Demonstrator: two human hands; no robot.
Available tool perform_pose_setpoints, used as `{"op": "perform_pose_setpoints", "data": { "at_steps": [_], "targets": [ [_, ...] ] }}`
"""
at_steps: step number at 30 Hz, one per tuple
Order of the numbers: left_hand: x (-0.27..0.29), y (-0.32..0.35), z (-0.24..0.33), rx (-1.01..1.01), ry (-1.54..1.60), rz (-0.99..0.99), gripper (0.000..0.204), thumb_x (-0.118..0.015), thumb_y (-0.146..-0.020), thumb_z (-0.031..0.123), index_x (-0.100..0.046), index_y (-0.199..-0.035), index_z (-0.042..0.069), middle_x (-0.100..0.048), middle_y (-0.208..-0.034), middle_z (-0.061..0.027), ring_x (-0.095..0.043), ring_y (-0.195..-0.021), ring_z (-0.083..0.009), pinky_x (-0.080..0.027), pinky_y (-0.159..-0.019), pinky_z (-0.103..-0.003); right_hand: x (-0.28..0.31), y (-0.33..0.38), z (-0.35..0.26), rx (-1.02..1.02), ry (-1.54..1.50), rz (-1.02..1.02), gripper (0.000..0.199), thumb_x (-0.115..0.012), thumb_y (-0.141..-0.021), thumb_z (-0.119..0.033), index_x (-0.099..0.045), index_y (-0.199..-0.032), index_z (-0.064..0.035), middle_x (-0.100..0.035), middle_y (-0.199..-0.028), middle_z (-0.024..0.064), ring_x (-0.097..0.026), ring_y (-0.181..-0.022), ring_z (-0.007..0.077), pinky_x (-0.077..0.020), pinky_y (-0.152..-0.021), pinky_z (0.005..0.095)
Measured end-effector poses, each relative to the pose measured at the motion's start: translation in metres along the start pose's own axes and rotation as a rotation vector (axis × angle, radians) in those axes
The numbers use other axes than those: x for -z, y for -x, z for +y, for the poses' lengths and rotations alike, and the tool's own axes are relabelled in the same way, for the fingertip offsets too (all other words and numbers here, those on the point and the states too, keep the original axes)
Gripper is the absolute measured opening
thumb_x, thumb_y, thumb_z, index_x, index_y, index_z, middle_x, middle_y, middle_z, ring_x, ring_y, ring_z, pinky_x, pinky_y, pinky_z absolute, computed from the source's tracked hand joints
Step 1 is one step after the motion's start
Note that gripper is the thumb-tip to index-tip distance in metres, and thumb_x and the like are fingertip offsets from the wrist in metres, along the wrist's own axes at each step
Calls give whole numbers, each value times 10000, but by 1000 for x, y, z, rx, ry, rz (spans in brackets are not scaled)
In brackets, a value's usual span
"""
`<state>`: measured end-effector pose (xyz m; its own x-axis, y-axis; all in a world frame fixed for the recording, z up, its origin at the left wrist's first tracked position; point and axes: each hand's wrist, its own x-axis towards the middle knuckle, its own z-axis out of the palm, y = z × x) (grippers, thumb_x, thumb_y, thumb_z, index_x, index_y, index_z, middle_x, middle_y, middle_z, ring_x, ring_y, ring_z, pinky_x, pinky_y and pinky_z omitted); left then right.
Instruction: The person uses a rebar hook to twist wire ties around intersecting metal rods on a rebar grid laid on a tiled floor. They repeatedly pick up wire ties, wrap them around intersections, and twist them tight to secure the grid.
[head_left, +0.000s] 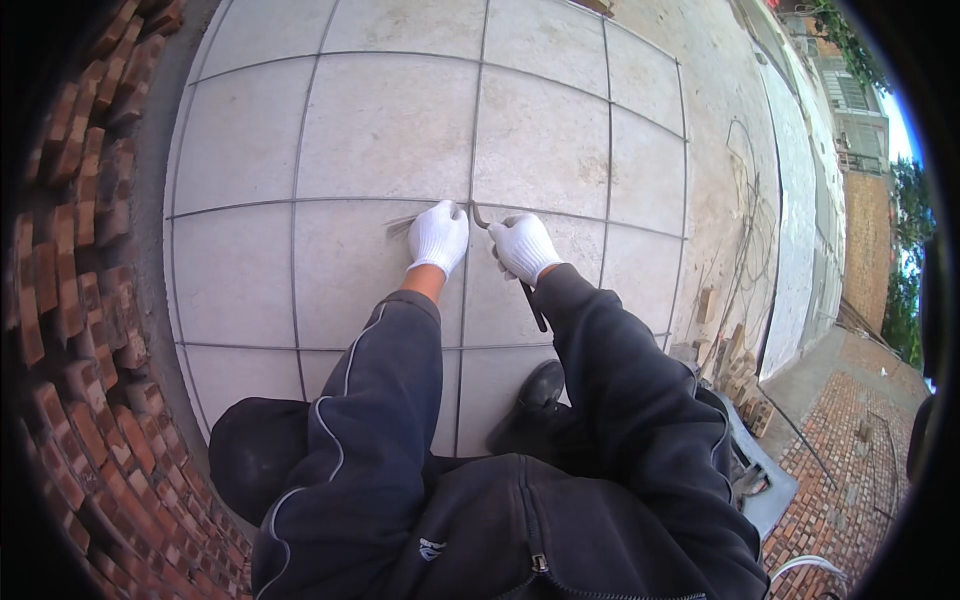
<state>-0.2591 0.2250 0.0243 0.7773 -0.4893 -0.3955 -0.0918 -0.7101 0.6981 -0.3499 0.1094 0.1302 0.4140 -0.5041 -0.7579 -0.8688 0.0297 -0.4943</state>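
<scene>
A grid of thin steel bars (pixel 390 201) lies over a pale flat slab (pixel 385 120). My left hand (pixel 439 240), in a white knit glove, is closed beside a crossing of two bars. Thin tie wires (pixel 401 227) stick out from its left side in a bundle. Just right of that crossing, my right hand (pixel 523 246), gloved too, is wrapped round a tying hook (pixel 479 217). The hook's curved tip reaches to the crossing, while its black handle points down toward my shoe (pixel 541 385). Any wire at the crossing is too small to make out.
Stacked red bricks (pixel 75 250) line the left side. On the right are loose wire (pixel 748 210), broken brick pieces (pixel 715 350) and a long white panel (pixel 792 220). Brick paving (pixel 850 450) lies at the lower right.
</scene>
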Motion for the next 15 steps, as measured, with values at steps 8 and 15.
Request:
{"op": "perform_pose_setpoints", "data": {
  "at_steps": [8, 15],
  "targets": [
    [-1, -10, 0, -94, 15, -69, 345, -660, -1030, 379, -828, -1164, 109, -805, -1137, -212, -760, -1106, -432, -595, -948, -539, 17, -15, 3, -20, -95, -74, 317, -641, -1066, -228, -717, -947, 55, -677, -726, 93, -623, -513, 182, -523, -452, 330],
    [5, -16, 1, -47, 51, -44, 359, -689, -1023, 386, -815, -1188, 93, -806, -1147, -215, -762, -1108, -419, -591, -944, -507, 24, -12, -11, -33, 39, -100, 368, -625, -1075, -221, -715, -854, 59, -696, -691, 143, -675, -528, 234, -547, -485, 352]
  ]
}}
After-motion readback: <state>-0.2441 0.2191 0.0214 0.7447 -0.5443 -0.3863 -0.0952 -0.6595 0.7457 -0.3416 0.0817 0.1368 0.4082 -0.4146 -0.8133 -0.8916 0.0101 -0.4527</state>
